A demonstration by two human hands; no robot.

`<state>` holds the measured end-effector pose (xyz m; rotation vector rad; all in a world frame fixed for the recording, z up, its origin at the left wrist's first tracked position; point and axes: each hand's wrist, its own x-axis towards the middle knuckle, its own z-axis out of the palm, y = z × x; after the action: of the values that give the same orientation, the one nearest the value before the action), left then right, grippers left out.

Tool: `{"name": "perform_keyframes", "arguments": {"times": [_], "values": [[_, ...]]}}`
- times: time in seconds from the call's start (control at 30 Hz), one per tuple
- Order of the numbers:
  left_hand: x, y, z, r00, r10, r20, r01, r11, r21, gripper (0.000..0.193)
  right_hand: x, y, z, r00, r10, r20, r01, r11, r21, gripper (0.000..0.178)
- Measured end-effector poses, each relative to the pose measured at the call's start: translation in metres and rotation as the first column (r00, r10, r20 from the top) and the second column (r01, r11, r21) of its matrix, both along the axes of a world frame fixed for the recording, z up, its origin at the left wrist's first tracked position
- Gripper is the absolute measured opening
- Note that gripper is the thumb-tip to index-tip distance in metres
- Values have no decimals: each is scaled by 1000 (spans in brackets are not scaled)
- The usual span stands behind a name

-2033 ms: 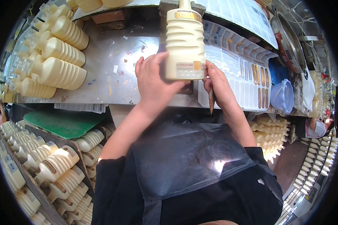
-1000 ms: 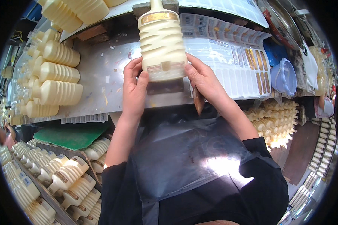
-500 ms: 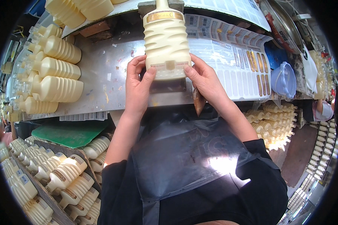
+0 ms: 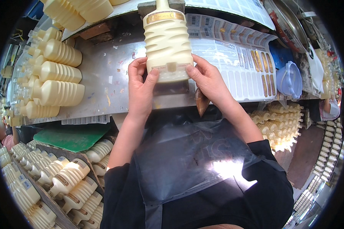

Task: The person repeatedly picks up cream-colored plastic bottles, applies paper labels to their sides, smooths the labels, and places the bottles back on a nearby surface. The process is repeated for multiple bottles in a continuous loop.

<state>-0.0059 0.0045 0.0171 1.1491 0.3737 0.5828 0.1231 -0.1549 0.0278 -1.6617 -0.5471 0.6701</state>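
Note:
A cream ribbed plastic bottle (image 4: pixel 168 45) lies on the metal work surface, its neck pointing away and its base toward me. My left hand (image 4: pixel 142 84) grips its lower left side, thumb on the front near the base. On the opposite lower side my right hand (image 4: pixel 208 81) presses its thumb on the same face. Both thumbs touch the ends of a narrow label strip (image 4: pixel 172 67) with a gold square in its middle. Near the neck sits a gold label (image 4: pixel 165 16). A brown pointed piece (image 4: pixel 201 102) sticks out below my right palm; its kind I cannot make out.
Sheets of labels (image 4: pixel 233 72) cover the bench to the right, beside a lavender bucket (image 4: pixel 289 81). Cream bottles (image 4: pixel 61 91) are stacked at the left. Crates of labelled bottles (image 4: pixel 70 175) and a green board (image 4: pixel 70 135) sit below the bench. More bottles (image 4: pixel 277 126) stand low right.
The bottle's neck end has shifted slightly left and its upper part leans a little. Both hands keep their hold near its base.

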Motion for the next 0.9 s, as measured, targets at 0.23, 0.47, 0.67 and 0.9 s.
{"name": "perform_keyframes", "arguments": {"times": [0.23,0.47,0.67,0.9], "values": [[1,-1,-1,1000,14,0,-14,1000,-9,45,1,-1,6,999,36,-8,-37,998,-49,54],[1,-1,1,1000,5,6,-4,997,-75,47,1,-5,22,982,70,-176,-81,995,-58,57],[3,-2,2,999,14,-44,-15,999,-33,52,-2,2,4,999,-15,-52,17,999,33,48],[4,-3,1,999,24,-45,-24,1000,-2,51,-3,-4,-7,999,-6,-46,8,1000,26,50]]}}
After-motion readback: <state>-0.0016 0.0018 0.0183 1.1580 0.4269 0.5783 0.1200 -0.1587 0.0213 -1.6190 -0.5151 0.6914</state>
